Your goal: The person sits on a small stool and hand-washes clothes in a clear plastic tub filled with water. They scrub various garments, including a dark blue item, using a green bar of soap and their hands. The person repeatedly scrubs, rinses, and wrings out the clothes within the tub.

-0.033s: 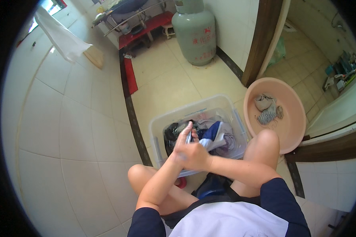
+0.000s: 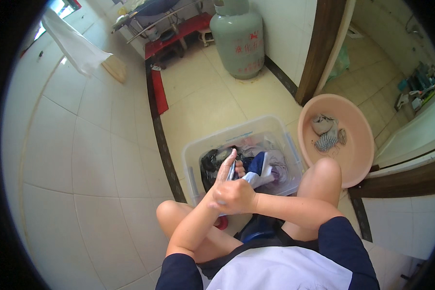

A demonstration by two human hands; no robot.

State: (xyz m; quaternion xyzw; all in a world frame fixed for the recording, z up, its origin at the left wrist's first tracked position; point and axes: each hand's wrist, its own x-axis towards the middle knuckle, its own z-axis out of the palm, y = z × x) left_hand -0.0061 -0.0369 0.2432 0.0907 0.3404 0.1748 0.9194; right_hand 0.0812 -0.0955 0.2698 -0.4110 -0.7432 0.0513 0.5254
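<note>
A small white-and-blue cloth garment point(image 2: 253, 178) was pinched between the person's 2 hands, just above the near rim of a clear rectangular plastic tub point(image 2: 237, 140) on the tiled floor. The right hand point(image 2: 236, 197) was curled closed around the garment's lower end. The left hand point(image 2: 225, 170) lay flat against it, fingers straight and pointing away from the body, pressing rather than gripping. Judging by this pose, the step in hand was rubbing or smoothing the piece between the palms. A following move would likely call for a firmer hold with the left fingers, so the cloth does not slip back among the dark and pale clothes point(image 2: 270, 162) heaped in the tub.

To the right of the tub, beside the person's right knee, sat a round pink plastic basin point(image 2: 357, 154) with a few grey rags point(image 2: 327, 131) in it. Farther off, against the white wall, stood a grey-green metal gas cylinder point(image 2: 237, 41) carrying red markings on its side, too small to make out. A red mat point(image 2: 159, 96) lay along a dark floor strip to its left.
</note>
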